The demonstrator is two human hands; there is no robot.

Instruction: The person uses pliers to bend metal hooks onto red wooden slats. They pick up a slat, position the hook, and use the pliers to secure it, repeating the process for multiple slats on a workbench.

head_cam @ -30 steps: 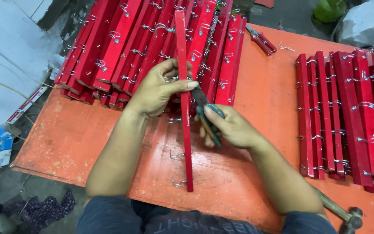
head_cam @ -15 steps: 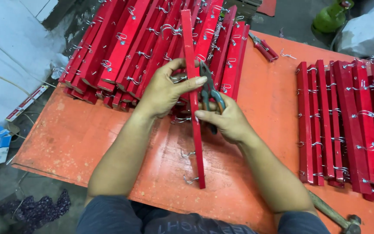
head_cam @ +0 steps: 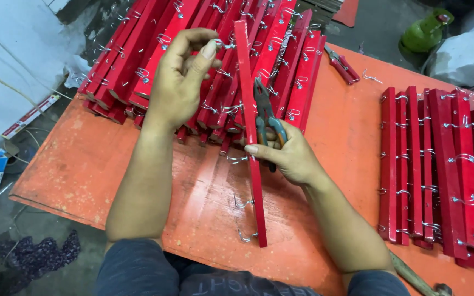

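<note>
pinching a wire hook [head_cam: 219,44] left of the red slat [head_cam: 250,131] with the left hand [head_cam: 179,82]; right hand [head_cam: 289,156] gripping slat and pliers [head_cam: 265,112] together, over the tabletop [head_cam: 83,164].

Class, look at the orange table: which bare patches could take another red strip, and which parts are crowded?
Bare orange table lies left of the left hand, below the far stack of strips. Another patch lies between the right hand and the right-hand row of strips, near the spare pliers. Both strip piles are crowded, and so is the middle around the held strip.
</note>
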